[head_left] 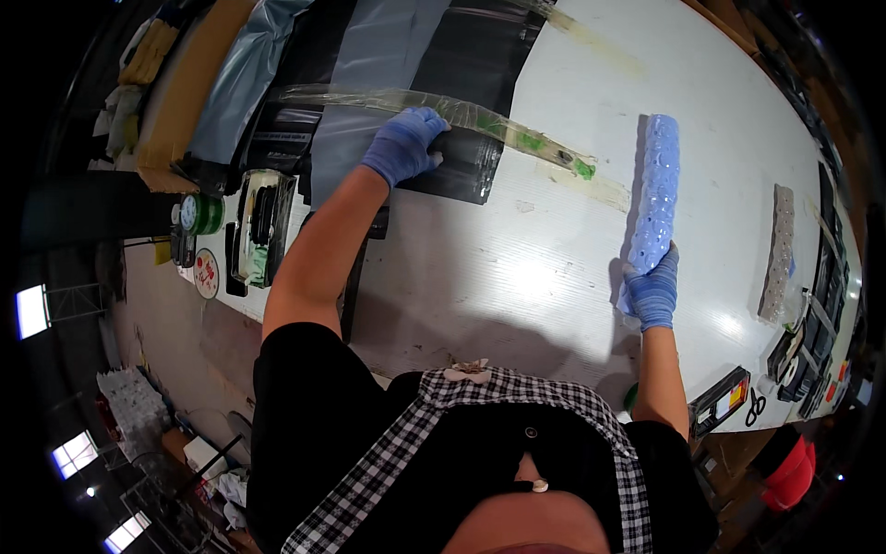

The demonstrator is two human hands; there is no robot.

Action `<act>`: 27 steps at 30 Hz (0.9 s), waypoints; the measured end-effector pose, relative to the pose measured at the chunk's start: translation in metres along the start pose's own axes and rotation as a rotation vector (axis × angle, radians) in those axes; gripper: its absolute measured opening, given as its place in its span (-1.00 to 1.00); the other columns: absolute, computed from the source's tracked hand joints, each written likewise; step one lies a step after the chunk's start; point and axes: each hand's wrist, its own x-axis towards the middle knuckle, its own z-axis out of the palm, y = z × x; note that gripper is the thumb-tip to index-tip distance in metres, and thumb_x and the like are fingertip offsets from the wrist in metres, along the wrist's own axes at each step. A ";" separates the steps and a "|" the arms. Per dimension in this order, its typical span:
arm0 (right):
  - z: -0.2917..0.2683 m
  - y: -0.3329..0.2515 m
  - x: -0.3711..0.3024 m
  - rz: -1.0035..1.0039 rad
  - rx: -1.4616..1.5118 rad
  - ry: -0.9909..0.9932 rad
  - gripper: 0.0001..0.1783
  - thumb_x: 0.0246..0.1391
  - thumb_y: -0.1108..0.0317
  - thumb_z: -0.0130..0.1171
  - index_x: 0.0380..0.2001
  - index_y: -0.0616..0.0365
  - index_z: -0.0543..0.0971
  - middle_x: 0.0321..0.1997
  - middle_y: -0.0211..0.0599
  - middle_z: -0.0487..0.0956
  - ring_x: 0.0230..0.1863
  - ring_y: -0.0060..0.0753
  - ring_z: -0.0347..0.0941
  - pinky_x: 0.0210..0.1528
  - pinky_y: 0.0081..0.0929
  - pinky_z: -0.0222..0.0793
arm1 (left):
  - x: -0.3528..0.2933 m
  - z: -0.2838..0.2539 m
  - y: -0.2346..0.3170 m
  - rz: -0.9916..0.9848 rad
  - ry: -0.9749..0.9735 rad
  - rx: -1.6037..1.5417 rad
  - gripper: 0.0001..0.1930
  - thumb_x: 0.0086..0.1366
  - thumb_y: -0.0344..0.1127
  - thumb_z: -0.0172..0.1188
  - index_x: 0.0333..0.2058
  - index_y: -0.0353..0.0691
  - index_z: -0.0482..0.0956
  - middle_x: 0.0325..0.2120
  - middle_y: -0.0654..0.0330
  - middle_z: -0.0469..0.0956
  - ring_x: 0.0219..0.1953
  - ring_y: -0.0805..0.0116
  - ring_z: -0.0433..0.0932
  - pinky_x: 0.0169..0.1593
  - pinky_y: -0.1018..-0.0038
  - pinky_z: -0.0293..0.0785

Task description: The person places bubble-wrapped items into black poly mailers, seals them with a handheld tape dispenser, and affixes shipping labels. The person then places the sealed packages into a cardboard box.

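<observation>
My right hand (653, 291), in a blue glove, grips the lower end of a light-blue, bumpy rolled mat (657, 189). The roll is glossy, as if wrapped in clear film, and points away from me over the white table. My left hand (404, 146), also gloved in blue, rests on a stack of black and grey plastic mailing bags (466, 171). Its thumb stands apart from the bent fingers, with black plastic showing between them. Just beyond those fingers, a strip of clear tape (480, 118) runs across the bags onto the table (517, 268).
A grey bumpy roll (778, 254) lies at the right. Black bags (820, 305) line the right edge, near a black-and-yellow device (720, 402) and scissors (755, 406). At left are a cardboard box (189, 102), a black tray (261, 226) and a green tape roll (201, 213).
</observation>
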 end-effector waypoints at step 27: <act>-0.050 0.126 -0.069 0.212 1.140 -0.345 -0.32 0.10 0.24 0.16 0.27 0.18 0.25 0.17 -0.08 0.44 0.09 -0.22 0.45 0.13 -0.35 0.41 | -0.077 0.006 0.283 0.651 0.248 -0.532 -0.90 0.06 -0.30 0.19 -0.42 -0.10 0.63 -0.42 0.21 0.60 -0.31 0.15 0.62 -0.31 0.31 0.58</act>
